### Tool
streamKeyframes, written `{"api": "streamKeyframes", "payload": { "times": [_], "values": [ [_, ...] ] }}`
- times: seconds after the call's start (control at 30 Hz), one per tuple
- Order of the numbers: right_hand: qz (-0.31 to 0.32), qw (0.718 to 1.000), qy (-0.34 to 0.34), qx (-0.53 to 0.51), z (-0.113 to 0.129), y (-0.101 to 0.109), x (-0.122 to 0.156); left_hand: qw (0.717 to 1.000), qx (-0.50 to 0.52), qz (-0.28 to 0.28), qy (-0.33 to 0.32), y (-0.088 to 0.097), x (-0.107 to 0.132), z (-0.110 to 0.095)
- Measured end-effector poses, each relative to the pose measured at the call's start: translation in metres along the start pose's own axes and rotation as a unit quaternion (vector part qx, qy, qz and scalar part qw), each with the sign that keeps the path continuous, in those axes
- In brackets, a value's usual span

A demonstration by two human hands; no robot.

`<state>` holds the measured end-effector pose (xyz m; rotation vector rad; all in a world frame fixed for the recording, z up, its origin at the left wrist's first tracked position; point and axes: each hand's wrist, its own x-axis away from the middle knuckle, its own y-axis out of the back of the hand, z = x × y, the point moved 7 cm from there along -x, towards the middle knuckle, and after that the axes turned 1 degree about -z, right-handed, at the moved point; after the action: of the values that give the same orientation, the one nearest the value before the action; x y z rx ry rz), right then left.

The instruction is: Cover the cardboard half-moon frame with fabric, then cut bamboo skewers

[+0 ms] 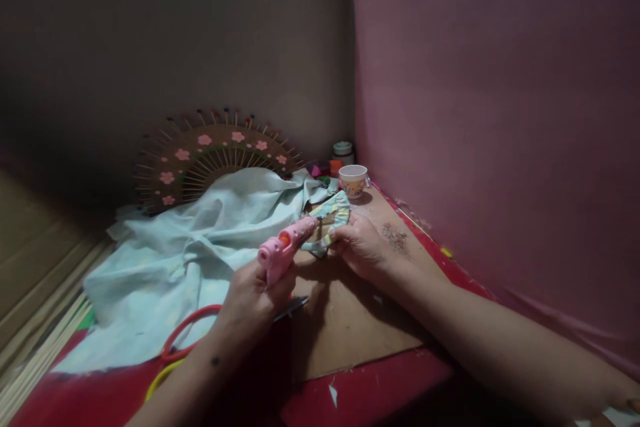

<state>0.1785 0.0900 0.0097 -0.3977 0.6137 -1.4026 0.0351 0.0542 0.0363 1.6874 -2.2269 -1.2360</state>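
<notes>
My left hand [265, 290] is wrapped round the handle of a pink hot glue gun [283, 250], its nozzle pointing away and to the right. The nozzle tip is close to a small curved piece covered in pleated light-blue and yellow fabric [341, 208]; whether they touch I cannot tell. My right hand [361, 243] pinches that piece at its right side, over a sheet of brown cardboard [360, 327]. Partly under my left hand and forearm lie scissors with a red and a yellow handle loop [185, 327].
Pale blue cloth [200, 247] lies crumpled on the left. Behind it a decorated fan [220, 140] with pink flowers leans on the wall. A small cup [353, 181] and a lidded jar [343, 152] stand in the back corner. The red tabletop [360, 390] shows in front.
</notes>
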Motion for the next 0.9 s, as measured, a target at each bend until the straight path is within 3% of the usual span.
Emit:
{"api": "streamKeyframes", "payload": {
  "times": [0.13,0.33,0.53,0.7,0.9],
  "values": [
    [-0.001,1.000,0.004,0.015,0.0007,-0.0009,0.0000,0.999,-0.004,0.017,-0.029,-0.0020,-0.0001,-0.0026],
    [0.002,1.000,0.008,0.001,-0.0004,0.0002,-0.0007,1.000,-0.002,-0.005,-0.019,0.0010,-0.0002,-0.0045],
    [0.004,1.000,0.003,-0.001,0.0017,-0.0026,0.0010,0.999,-0.005,0.023,-0.045,-0.0041,-0.0005,-0.0047],
    [0.006,1.000,0.011,0.006,0.0012,-0.0015,-0.0002,1.000,-0.014,-0.003,-0.008,0.0021,0.0001,-0.0012],
    [0.021,1.000,0.015,0.001,-0.0016,-0.0028,0.0007,1.000,0.002,-0.029,-0.011,0.0040,0.0000,-0.0079]
  ]
}}
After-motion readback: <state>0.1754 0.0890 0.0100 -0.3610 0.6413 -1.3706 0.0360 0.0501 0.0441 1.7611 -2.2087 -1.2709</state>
